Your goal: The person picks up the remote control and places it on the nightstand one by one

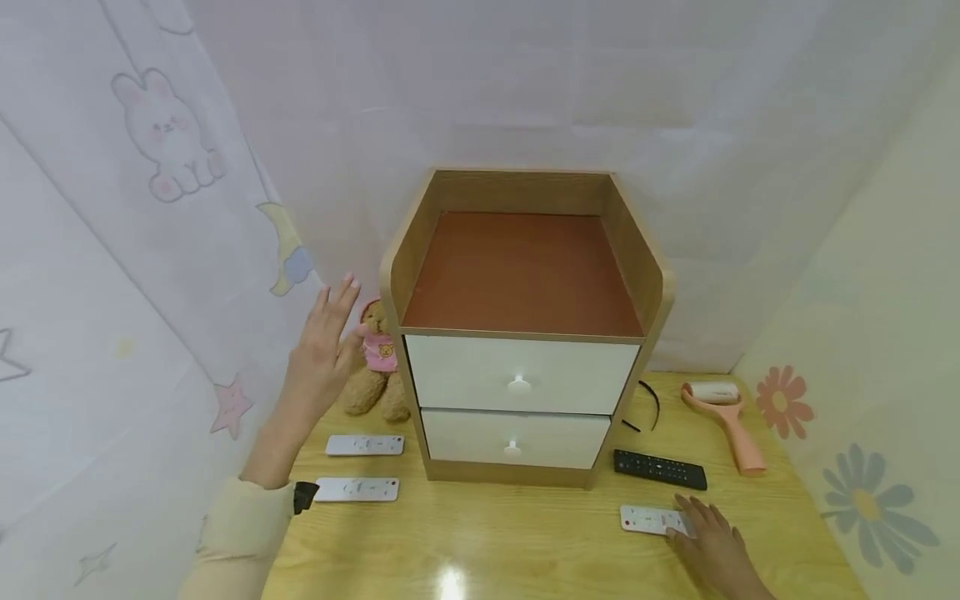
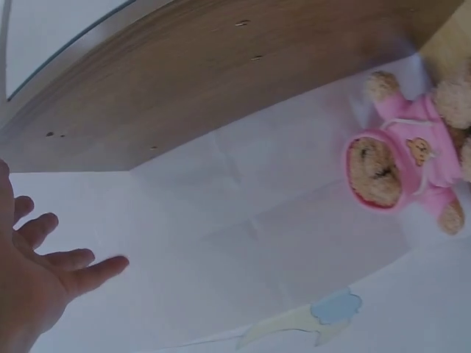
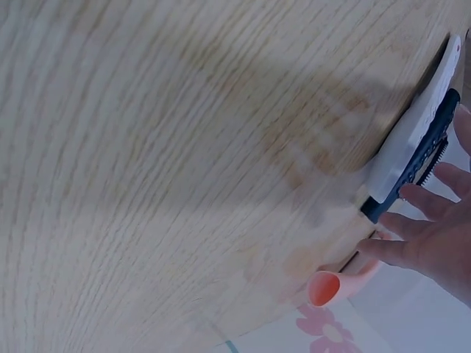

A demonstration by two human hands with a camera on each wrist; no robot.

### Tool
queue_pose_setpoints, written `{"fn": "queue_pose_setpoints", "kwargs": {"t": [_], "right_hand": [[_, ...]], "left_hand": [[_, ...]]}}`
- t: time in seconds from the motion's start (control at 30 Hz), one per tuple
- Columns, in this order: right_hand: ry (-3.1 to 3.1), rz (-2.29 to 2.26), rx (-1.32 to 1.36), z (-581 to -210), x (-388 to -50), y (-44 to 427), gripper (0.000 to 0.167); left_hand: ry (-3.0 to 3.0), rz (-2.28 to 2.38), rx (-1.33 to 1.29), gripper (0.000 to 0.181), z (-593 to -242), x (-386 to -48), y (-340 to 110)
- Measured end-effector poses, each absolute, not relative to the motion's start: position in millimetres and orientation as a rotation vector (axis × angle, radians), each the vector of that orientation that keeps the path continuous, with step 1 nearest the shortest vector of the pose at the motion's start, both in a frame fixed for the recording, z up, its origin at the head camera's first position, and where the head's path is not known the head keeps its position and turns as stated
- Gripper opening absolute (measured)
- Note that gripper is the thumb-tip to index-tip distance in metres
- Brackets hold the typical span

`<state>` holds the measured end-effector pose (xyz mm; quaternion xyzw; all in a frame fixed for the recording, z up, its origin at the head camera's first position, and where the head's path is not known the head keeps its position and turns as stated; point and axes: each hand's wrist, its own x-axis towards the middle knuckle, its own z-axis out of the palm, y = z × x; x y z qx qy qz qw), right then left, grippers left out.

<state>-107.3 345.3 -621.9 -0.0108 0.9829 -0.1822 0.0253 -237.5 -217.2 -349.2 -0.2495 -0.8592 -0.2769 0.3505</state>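
Observation:
My left hand (image 1: 321, 358) is raised in front of a teddy bear in a pink hoodie (image 1: 380, 350), beside the cabinet's left side. Its fingers are spread and hold nothing; in the left wrist view the bear (image 2: 375, 173) is well apart from the hand (image 2: 37, 283). Over the right end of a white remote control (image 1: 652, 520) is my right hand (image 1: 708, 546), fingers extended. The right wrist view shows the hand (image 3: 434, 239) beside that white remote (image 3: 412, 129) and a black remote (image 3: 416, 165). Whether the fingertips touch the white remote I cannot tell.
A wooden cabinet (image 1: 525, 275) with two shut white drawers stands mid-table. Two white remotes, an upper (image 1: 365, 445) and a lower (image 1: 357, 489), lie at left. Right of the cabinet are the black remote (image 1: 660, 469), a thin black band (image 1: 654, 406) and an orange lint roller (image 1: 738, 433).

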Motion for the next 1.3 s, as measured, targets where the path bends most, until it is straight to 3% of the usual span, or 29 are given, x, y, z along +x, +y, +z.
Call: {"fn": "queue_pose_setpoints", "kwargs": {"t": [0.47, 0.8, 1.3], "right_hand": [[3.056, -0.560, -0.120, -619.5, -116.9, 353.0, 0.069], [3.043, -0.533, -0.153, -628.4, -118.8, 359.9, 0.070], [3.065, -0.573, -0.282, -623.4, -133.3, 356.1, 0.052]], "left_hand": [[-2.193, -1.379, -0.835, 0.064, -283.3, -233.7, -188.8], [-2.147, -1.596, -1.008, 0.069, -281.4, -252.2, -190.4], [-2.175, -1.612, -1.060, 0.067, -273.3, -253.6, -194.1]]}}
